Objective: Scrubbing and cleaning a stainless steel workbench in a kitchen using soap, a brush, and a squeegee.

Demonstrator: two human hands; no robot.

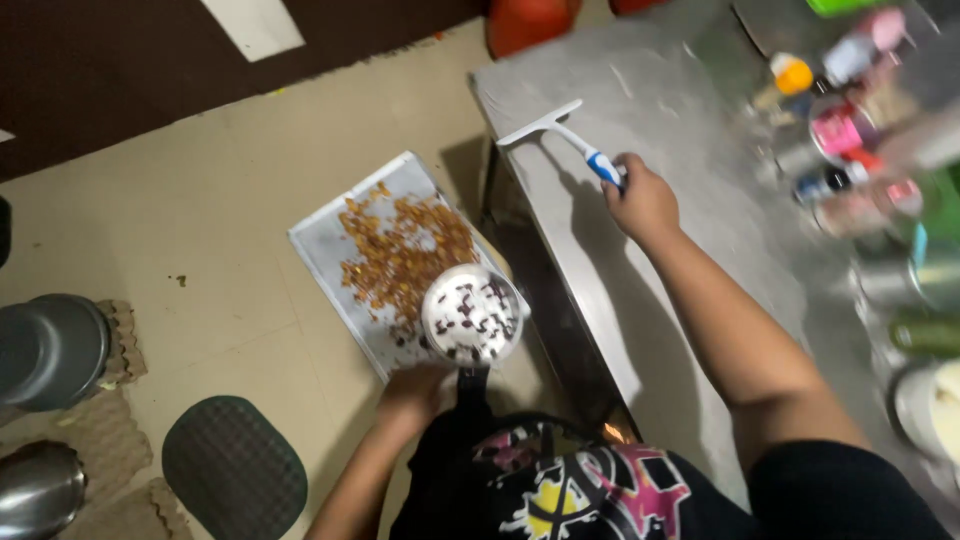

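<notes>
My right hand (643,200) grips the blue and white handle of a white squeegee (556,132) whose blade rests near the left edge of the steel counter (690,110). My left hand (412,392) holds the black handle of a small round metal pan (472,314) with dark bits in it. The pan hangs below the counter's edge, over a sheet of paper (325,235) on the floor. Orange-brown scraps (405,250) lie spread on that paper.
Bottles and jars (845,120) crowd the counter's right side, with a green bottle (925,335) and a white bowl (930,405) nearer me. On the floor at left stand a grey pot (50,350), a steel vessel (35,490) and a dark oval mat (233,465).
</notes>
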